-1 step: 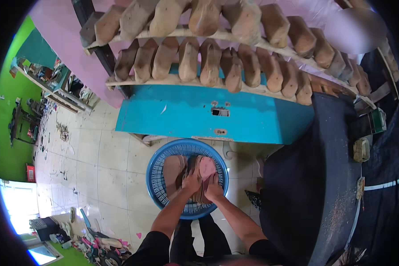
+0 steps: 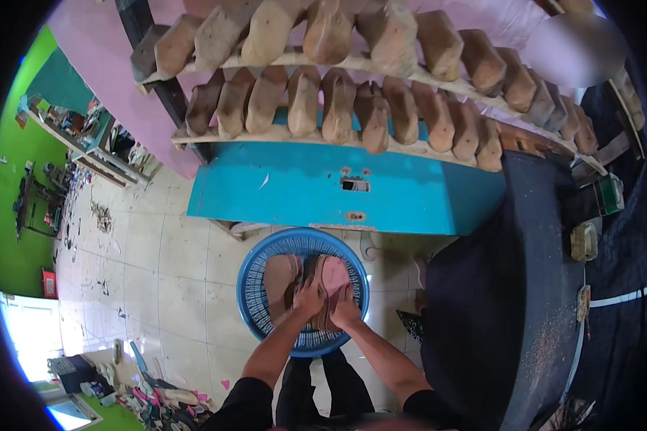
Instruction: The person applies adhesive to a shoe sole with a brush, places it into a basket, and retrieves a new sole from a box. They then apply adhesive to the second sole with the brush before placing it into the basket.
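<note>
Basket point(image 2: 241, 287) (blue, round) stands on the tiled floor point(image 2: 183, 287). Inside it, toward the right, lies the pink stack point(image 2: 334, 274), sole-shaped; the brown stack point(image 2: 278, 279) lies to its left. The left hand point(image 2: 309, 298) has its grip partly curled at the pink stack's left side; the right hand point(image 2: 345, 310) bears on its right side, fingertips hidden. How firmly either grip is closed cannot be told.

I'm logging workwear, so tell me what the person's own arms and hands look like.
The bare left hand and bare right hand show no gloves. The slender forearms are uncovered, without visible cables or bands. Plain black fabric sleeves end near the elbows.
</note>
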`<state>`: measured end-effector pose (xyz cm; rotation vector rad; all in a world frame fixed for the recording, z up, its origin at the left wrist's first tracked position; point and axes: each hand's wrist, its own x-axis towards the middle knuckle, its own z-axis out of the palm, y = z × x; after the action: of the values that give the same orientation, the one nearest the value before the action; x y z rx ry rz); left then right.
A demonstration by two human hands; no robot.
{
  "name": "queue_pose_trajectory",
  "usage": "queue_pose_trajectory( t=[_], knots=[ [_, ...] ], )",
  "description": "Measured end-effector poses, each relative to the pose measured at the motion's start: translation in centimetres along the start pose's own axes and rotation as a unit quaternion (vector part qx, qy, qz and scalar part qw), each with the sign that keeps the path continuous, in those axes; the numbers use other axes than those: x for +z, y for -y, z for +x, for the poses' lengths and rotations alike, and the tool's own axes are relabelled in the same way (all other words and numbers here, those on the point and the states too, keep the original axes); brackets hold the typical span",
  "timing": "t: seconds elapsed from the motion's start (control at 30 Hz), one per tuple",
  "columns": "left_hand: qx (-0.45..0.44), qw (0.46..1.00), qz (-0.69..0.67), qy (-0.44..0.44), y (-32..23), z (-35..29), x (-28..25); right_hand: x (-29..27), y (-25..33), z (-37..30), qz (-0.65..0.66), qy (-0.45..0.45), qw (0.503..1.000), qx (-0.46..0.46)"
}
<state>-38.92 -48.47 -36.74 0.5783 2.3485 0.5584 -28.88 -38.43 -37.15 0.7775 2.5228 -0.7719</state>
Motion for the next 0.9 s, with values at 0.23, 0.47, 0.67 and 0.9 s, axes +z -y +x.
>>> queue_pose_trajectory(
  t=[0.23,0.47,0.67,0.9],
  knots=[
    [0.057,0.995,-0.082,-0.02,4.7,-6.0,0.3,-2.2,1.3,-7.4,0.129,-0.087,0.988,-0.022],
    [0.077,0.987,-0.136,0.033,2.0,-10.9,-3.2,-0.9,-3.1,-14.8,0.231,-0.171,0.958,0.019],
    [0.168,0.978,-0.117,0.03,-4.4,-12.8,-7.3,-4.4,-5.1,-21.6,0.337,-0.287,0.893,0.078],
    [0.333,0.926,-0.148,0.095,-15.3,-11.7,-5.2,-11.3,-7.5,-30.5,0.379,-0.455,0.791,0.155]
  ],
)
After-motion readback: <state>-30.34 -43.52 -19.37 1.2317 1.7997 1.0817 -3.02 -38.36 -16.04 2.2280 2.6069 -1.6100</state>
